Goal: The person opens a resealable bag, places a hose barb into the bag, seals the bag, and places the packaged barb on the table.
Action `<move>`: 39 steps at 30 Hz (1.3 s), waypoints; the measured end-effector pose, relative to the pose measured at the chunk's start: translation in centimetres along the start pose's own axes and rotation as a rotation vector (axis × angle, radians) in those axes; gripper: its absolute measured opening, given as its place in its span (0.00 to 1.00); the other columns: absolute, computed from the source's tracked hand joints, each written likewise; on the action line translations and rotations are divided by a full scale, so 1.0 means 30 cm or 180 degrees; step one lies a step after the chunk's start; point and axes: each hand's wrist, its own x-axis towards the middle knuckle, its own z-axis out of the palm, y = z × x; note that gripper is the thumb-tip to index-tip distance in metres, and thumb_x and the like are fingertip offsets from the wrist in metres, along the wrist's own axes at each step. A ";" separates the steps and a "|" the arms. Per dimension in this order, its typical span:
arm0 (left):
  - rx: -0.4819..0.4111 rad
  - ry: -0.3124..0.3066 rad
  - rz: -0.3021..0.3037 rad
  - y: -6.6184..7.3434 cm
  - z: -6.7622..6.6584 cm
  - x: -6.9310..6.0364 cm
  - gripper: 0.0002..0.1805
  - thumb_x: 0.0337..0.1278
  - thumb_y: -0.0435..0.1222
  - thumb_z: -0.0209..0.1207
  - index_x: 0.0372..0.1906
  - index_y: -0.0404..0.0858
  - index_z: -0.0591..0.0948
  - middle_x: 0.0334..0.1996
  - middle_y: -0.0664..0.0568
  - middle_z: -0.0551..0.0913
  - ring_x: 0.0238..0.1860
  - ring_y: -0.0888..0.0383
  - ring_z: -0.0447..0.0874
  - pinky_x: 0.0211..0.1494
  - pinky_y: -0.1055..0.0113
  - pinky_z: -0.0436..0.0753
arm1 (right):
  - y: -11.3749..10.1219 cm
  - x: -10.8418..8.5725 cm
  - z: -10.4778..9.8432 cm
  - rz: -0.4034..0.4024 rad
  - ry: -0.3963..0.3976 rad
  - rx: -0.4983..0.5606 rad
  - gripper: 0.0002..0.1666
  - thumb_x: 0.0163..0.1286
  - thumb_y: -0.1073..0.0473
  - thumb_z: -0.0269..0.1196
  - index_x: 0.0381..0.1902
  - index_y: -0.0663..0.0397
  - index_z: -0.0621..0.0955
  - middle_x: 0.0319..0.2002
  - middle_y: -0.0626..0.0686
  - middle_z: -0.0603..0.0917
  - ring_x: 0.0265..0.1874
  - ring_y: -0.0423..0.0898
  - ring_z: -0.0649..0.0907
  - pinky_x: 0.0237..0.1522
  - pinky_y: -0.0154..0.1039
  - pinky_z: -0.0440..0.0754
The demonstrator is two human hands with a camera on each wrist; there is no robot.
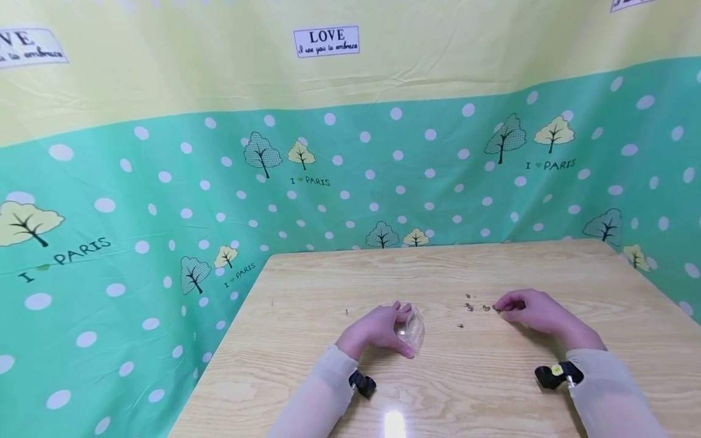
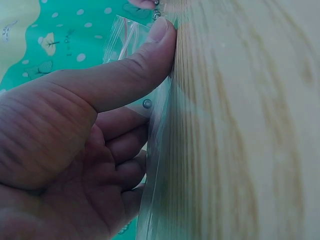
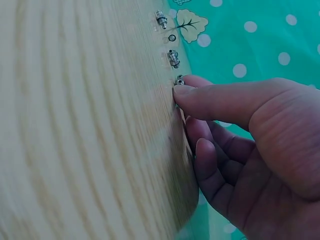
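Note:
A clear plastic bag [image 1: 414,330] lies on the wooden table, gripped by the left hand [image 1: 381,330] between thumb and fingers. In the left wrist view the thumb of the left hand [image 2: 100,115] presses on the bag [image 2: 116,44], and a small round metal piece [image 2: 147,104] shows by the fingers. Over to the right, the right hand [image 1: 537,310] has thumb and index finger on a small metal part. The right wrist view shows that part [image 3: 180,79] at the fingertips of the right hand [image 3: 250,135], its other fingers curled.
Several small metal parts [image 1: 469,307] lie on the table [image 1: 306,280] between the hands, one [image 1: 460,326] nearer the front. Another tiny piece [image 1: 347,312] lies left of the bag. A patterned curtain [image 1: 350,140] hangs behind the table.

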 end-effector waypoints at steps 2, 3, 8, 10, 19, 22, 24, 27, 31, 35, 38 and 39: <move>-0.0019 0.0004 -0.0013 -0.002 -0.001 0.001 0.55 0.45 0.50 0.84 0.80 0.45 0.71 0.82 0.59 0.63 0.84 0.49 0.55 0.85 0.53 0.58 | -0.001 0.001 -0.004 -0.0010 -0.0018 -0.0004 0.10 0.70 0.62 0.72 0.47 0.58 0.89 0.41 0.50 0.87 0.41 0.47 0.81 0.46 0.47 0.80; -0.0024 0.0007 -0.0019 -0.004 -0.002 0.003 0.55 0.44 0.50 0.84 0.80 0.46 0.71 0.82 0.60 0.63 0.84 0.49 0.55 0.85 0.52 0.58 | -0.001 0.001 -0.006 -0.0020 -0.0026 -0.0018 0.10 0.70 0.62 0.72 0.47 0.58 0.89 0.41 0.50 0.87 0.41 0.47 0.81 0.46 0.47 0.80; -0.0005 0.0010 -0.0010 -0.004 -0.005 0.006 0.56 0.44 0.50 0.84 0.80 0.46 0.71 0.83 0.60 0.62 0.84 0.50 0.54 0.85 0.52 0.58 | -0.002 0.002 -0.014 -0.0017 -0.0065 -0.0055 0.09 0.70 0.61 0.72 0.46 0.58 0.89 0.41 0.50 0.87 0.41 0.47 0.81 0.45 0.47 0.80; -0.0010 0.0002 -0.0001 -0.002 -0.006 0.006 0.55 0.45 0.50 0.84 0.80 0.46 0.71 0.83 0.59 0.62 0.84 0.50 0.54 0.85 0.53 0.57 | -0.002 0.003 -0.015 -0.0022 -0.0087 -0.0041 0.09 0.70 0.61 0.72 0.45 0.58 0.89 0.40 0.50 0.87 0.41 0.46 0.81 0.45 0.47 0.80; -0.0028 0.0019 -0.0003 0.015 -0.026 0.004 0.55 0.45 0.49 0.84 0.81 0.45 0.71 0.83 0.58 0.62 0.84 0.47 0.55 0.85 0.52 0.58 | -0.010 -0.003 -0.028 0.0000 -0.0135 0.0053 0.10 0.70 0.58 0.73 0.45 0.57 0.89 0.41 0.50 0.87 0.40 0.47 0.81 0.45 0.47 0.80; -0.0012 0.0007 0.0011 0.020 -0.030 0.004 0.55 0.46 0.49 0.84 0.81 0.44 0.70 0.83 0.57 0.63 0.84 0.47 0.55 0.85 0.52 0.58 | -0.011 -0.006 -0.031 -0.0004 -0.0124 0.0041 0.10 0.70 0.58 0.73 0.44 0.57 0.89 0.41 0.50 0.88 0.40 0.47 0.80 0.45 0.46 0.80; 0.0005 -0.0005 0.0020 0.022 -0.029 0.004 0.55 0.46 0.50 0.84 0.81 0.44 0.70 0.83 0.57 0.63 0.84 0.48 0.55 0.85 0.52 0.58 | -0.008 -0.007 -0.031 0.0007 -0.0137 0.0040 0.10 0.70 0.58 0.73 0.44 0.57 0.89 0.41 0.50 0.87 0.40 0.47 0.80 0.45 0.46 0.79; 0.0011 -0.0011 0.0030 0.020 -0.026 0.003 0.55 0.46 0.49 0.84 0.81 0.44 0.71 0.83 0.58 0.63 0.84 0.49 0.55 0.85 0.52 0.58 | -0.005 -0.007 -0.029 0.0028 -0.0159 0.0047 0.09 0.70 0.57 0.73 0.44 0.56 0.89 0.41 0.50 0.87 0.40 0.47 0.80 0.45 0.46 0.79; 0.0021 -0.0011 0.0043 0.016 -0.021 0.000 0.55 0.46 0.49 0.84 0.80 0.43 0.71 0.83 0.57 0.63 0.84 0.49 0.55 0.85 0.52 0.58 | 0.000 -0.007 -0.022 0.0027 -0.0167 0.0035 0.09 0.71 0.57 0.73 0.44 0.56 0.90 0.42 0.50 0.88 0.41 0.47 0.81 0.46 0.47 0.80; 0.0020 -0.0004 0.0037 0.013 -0.015 -0.004 0.55 0.45 0.49 0.84 0.80 0.43 0.71 0.82 0.57 0.63 0.84 0.48 0.55 0.85 0.53 0.58 | 0.006 -0.007 -0.014 0.0031 -0.0187 -0.0011 0.09 0.71 0.56 0.73 0.44 0.55 0.90 0.41 0.49 0.88 0.41 0.47 0.81 0.47 0.48 0.80; 0.0007 0.0001 0.0033 0.012 -0.011 -0.006 0.55 0.45 0.49 0.84 0.80 0.43 0.72 0.82 0.56 0.64 0.84 0.47 0.56 0.84 0.53 0.59 | 0.008 -0.006 -0.008 0.0035 -0.0207 -0.0060 0.08 0.71 0.56 0.73 0.44 0.54 0.90 0.41 0.49 0.87 0.41 0.46 0.81 0.46 0.47 0.80; 0.0000 0.0002 0.0035 0.011 -0.010 -0.007 0.55 0.45 0.49 0.84 0.80 0.43 0.72 0.82 0.56 0.64 0.84 0.47 0.56 0.84 0.53 0.59 | 0.008 -0.006 -0.006 0.0028 -0.0213 -0.0071 0.08 0.71 0.57 0.73 0.44 0.54 0.89 0.41 0.48 0.87 0.40 0.46 0.81 0.46 0.47 0.80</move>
